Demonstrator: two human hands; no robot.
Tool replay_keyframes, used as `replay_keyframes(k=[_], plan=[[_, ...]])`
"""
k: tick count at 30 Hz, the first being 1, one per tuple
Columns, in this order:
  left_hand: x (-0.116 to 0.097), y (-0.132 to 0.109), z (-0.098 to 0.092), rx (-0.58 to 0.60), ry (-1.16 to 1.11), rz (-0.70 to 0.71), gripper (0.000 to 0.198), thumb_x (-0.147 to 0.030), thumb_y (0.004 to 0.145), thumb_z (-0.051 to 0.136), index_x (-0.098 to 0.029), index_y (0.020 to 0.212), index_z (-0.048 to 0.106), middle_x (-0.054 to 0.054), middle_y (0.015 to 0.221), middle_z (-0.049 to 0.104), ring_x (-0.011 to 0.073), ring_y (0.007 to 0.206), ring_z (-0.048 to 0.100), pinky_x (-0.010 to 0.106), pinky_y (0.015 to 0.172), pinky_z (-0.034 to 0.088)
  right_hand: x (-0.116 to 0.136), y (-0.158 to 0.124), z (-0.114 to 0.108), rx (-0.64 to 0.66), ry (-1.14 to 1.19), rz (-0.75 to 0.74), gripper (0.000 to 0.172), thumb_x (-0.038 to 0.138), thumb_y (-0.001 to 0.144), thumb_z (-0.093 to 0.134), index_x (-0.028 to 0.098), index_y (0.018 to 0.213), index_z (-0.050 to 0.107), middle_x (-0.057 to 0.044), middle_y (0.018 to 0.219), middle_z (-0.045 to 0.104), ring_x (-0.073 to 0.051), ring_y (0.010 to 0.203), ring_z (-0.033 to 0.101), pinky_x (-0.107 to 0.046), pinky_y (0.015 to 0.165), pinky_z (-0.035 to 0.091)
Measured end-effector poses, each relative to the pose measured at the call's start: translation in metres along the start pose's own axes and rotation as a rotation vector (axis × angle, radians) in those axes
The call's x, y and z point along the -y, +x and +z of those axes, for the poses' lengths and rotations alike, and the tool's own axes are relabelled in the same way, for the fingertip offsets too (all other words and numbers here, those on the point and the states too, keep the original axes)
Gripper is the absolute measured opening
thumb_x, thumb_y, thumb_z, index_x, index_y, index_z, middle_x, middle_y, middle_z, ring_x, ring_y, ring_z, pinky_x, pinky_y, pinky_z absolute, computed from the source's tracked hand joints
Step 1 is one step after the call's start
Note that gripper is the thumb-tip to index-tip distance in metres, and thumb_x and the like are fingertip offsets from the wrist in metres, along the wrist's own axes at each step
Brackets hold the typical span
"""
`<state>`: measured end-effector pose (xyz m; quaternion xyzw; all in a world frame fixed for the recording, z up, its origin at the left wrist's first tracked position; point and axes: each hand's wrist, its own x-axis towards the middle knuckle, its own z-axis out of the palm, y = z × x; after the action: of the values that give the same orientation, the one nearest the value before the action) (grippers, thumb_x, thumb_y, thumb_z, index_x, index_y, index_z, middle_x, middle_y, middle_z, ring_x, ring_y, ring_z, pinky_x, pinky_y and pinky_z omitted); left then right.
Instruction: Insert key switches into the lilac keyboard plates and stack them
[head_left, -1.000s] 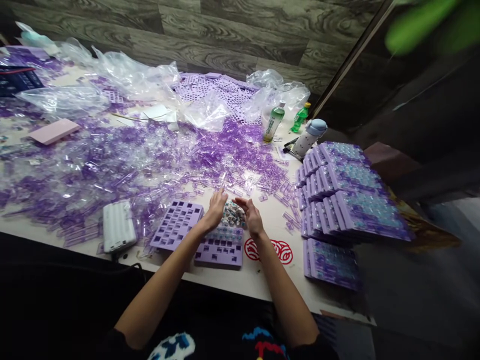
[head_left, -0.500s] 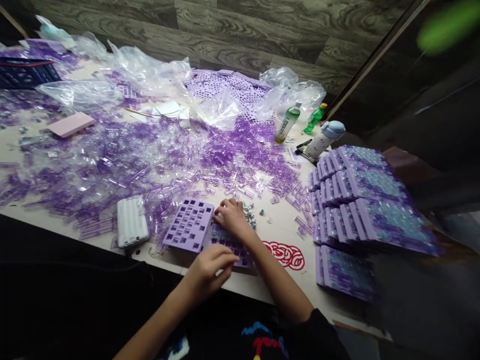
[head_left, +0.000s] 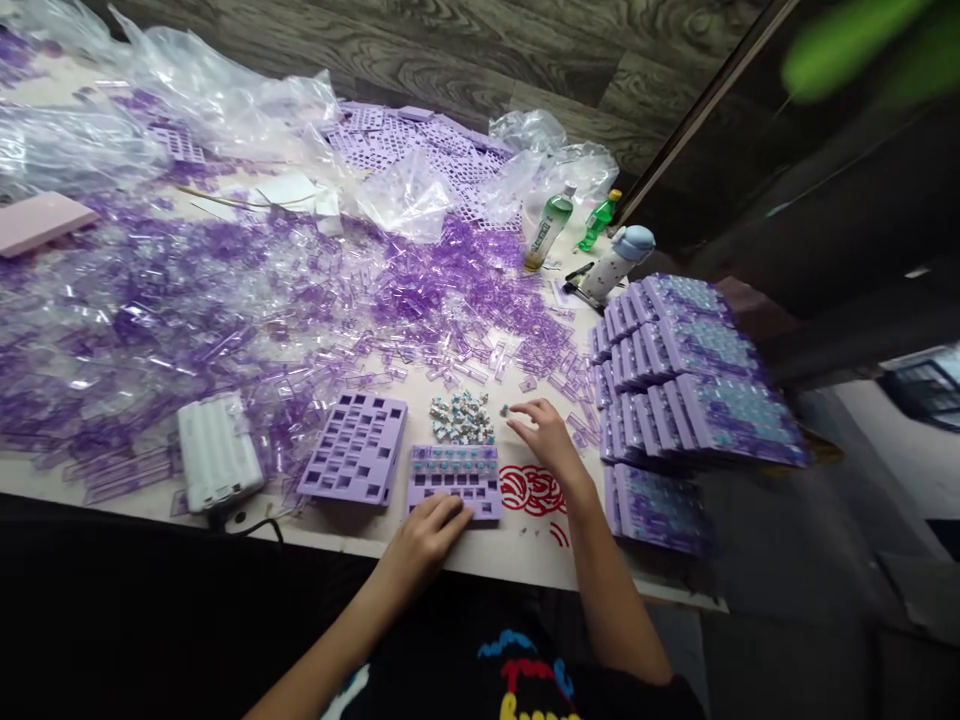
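My left hand (head_left: 431,535) lies on the lower edge of a purple keyboard plate (head_left: 480,505), fingers stretched and lightly bent over it. The plate's upper rows carry small blue-and-clear key switches; square holes show below. My right hand (head_left: 544,435) is to the plate's upper right, thumb and fingers apart, with the fingertips beside a single small key switch (head_left: 505,410) on the table. Above the plate lies a pile of loose key switches (head_left: 461,415). A second purple holed plate (head_left: 356,450), without switches, sits to the left on a stack.
Red rings (head_left: 532,490) lie right of the plate. Stacked filled plates (head_left: 667,390) stand at the right edge. A white case (head_left: 219,455) with a cable is at left. Clear purple pieces (head_left: 247,310) cover much of the table. Bottles (head_left: 551,228) and a flask (head_left: 619,262) stand behind.
My right hand has left the plate and moved right to the lone switch, its fingers parted. My left hand has come down onto the plate's lower edge. The view has shifted right.
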<state>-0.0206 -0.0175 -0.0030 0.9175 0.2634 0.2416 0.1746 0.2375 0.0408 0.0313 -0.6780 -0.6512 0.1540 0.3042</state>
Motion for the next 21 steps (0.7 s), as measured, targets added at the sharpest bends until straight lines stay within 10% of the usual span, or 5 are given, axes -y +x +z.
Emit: replay_keyframes(k=[10,21], plan=[[-0.008,0.005,0.004,-0.036,-0.086,-0.017,0.039,-0.001,0.081,0.043,-0.015,0.118,0.049,0.012,0.109,0.054,0.0233,0.108,0.048,0.038,0.090,0.047,-0.017,0.003,0.008,-0.012,0.039,0.002,0.020,0.019,0.082,0.054,0.019,0.100,0.063,-0.006,0.091,0.057,-0.017,0.073,0.057,-0.031,0.072,0.048],[-0.010,-0.007,0.002,-0.327,-0.162,-0.537,0.044,-0.022,0.085,0.052,-0.018,0.125,0.033,0.014,0.119,0.045,0.0253,0.116,0.045,0.046,0.095,0.042,0.008,-0.007,0.003,-0.076,0.109,-0.051,0.011,0.022,0.083,0.058,0.018,0.092,0.063,-0.006,0.089,0.062,-0.019,0.076,0.057,-0.033,0.072,0.047]])
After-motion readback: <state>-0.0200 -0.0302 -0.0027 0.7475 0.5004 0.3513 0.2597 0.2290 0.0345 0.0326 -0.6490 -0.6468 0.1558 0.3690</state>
